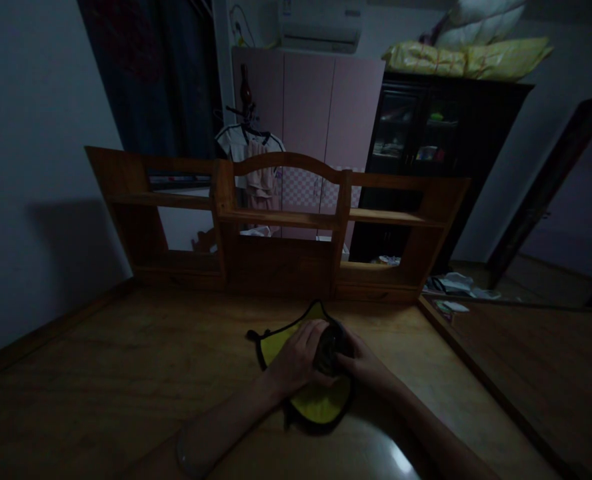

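A yellow cloth piece with black edging (321, 403) lies on the wooden bed board, with a dark tab at its left corner. Over its middle is a dark, round, shiny object (325, 353); the dim light hides its exact kind. My left hand (299, 353) curls around the left side of this object. From the right, my right hand (361, 363) grips it, thumb at the front. Both hands are closed and close together. My palms hide the centre of the cloth, and the underside of the object is out of sight.
Beyond the hands stands a wooden headboard with open shelves (281, 217). A raised wooden rail (476, 367) runs along the right, and a white wall (36, 167) is at the left. Farther back are hanging clothes (256, 157), a pink wardrobe (306, 107) and a dark cabinet (463, 160).
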